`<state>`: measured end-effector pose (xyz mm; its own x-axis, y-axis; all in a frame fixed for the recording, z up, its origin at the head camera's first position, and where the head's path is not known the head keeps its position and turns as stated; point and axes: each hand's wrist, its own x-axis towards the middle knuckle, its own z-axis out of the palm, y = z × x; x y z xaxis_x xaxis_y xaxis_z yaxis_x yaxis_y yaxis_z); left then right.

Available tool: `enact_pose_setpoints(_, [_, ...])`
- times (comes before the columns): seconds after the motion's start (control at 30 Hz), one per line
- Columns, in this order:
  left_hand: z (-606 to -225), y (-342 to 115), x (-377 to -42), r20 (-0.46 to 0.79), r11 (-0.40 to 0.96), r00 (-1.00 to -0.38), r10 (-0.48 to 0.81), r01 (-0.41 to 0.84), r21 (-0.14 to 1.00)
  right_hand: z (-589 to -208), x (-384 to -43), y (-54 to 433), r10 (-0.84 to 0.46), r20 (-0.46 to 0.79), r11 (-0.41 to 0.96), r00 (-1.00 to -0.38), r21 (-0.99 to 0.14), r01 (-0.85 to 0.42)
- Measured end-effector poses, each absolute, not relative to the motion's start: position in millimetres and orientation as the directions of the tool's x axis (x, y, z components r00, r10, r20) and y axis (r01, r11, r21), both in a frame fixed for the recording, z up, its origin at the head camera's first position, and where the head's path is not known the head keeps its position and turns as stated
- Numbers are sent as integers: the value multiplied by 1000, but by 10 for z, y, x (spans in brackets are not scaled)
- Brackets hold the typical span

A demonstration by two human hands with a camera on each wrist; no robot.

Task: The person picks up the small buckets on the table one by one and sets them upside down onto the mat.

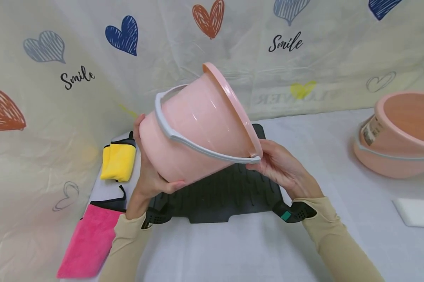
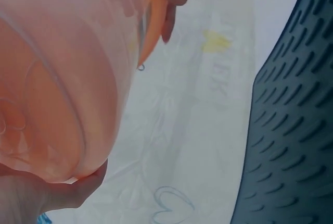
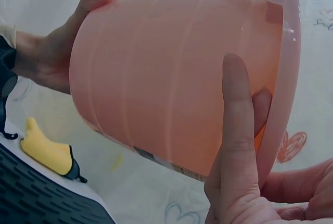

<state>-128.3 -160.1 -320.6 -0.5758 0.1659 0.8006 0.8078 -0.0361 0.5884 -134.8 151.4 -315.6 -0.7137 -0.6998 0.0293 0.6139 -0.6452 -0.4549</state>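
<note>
A pink bucket with a grey handle is held tilted on its side in the air, its mouth toward the upper right. My left hand cups its base, thumb under the bottom edge and fingers round the far side. My right hand grips the rim where the handle joins. In the right wrist view one finger lies straight along the bucket wall, another is behind the rim. The left wrist view shows the bucket's underside close up over my left hand.
A black ribbed mat lies on the white table under the bucket. A yellow cloth and a pink cloth lie at the left. A second pink bucket stands at the right, with a white pad near it.
</note>
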Motion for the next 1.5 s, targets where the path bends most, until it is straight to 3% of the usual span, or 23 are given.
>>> enact_pose_setpoints(0.2, [-3241,-1608,-1282,780,-30,-620,80,781,624,-3151,-1373,1469,-722,61,-631,-689,-465,621])
enact_pose_setpoints(0.37, [-3293,-1625,-1272,751,-51,-659,40,749,660,-3170,-1367,1427,-723,42,-599,-690,-537,594])
enact_pose_setpoints(0.63, [-3384,-1732,-1216,612,-280,-790,-37,596,753,-3116,-1359,1416,-702,-27,-548,-712,-618,564])
enact_pose_setpoints(0.73, [-3349,-1798,-1216,585,-289,-808,-74,579,762,-3111,-1358,1436,-705,-33,-517,-708,-659,546])
enact_pose_setpoints(0.97, [-3167,-2034,-1245,621,-38,-778,-101,626,779,-3117,-1369,1485,-658,-64,-432,-751,-785,445])
enact_pose_setpoints(1.13, [-2966,-2247,-1221,668,265,-742,-57,634,727,-3119,-1374,1502,-651,-56,-387,-757,-834,393])
enact_pose_setpoints(1.27, [-2803,-2326,-1210,732,549,-680,25,622,559,-3135,-1381,1502,-667,-25,-395,-745,-836,381])
enact_pose_setpoints(1.4, [-2717,-2341,-1256,783,673,-609,125,632,384,-3154,-1383,1504,-678,0,-411,-735,-829,379])
enact_pose_setpoints(1.5, [-2679,-2386,-1295,774,727,-600,201,621,292,-3164,-1375,1502,-682,8,-413,-731,-829,377])
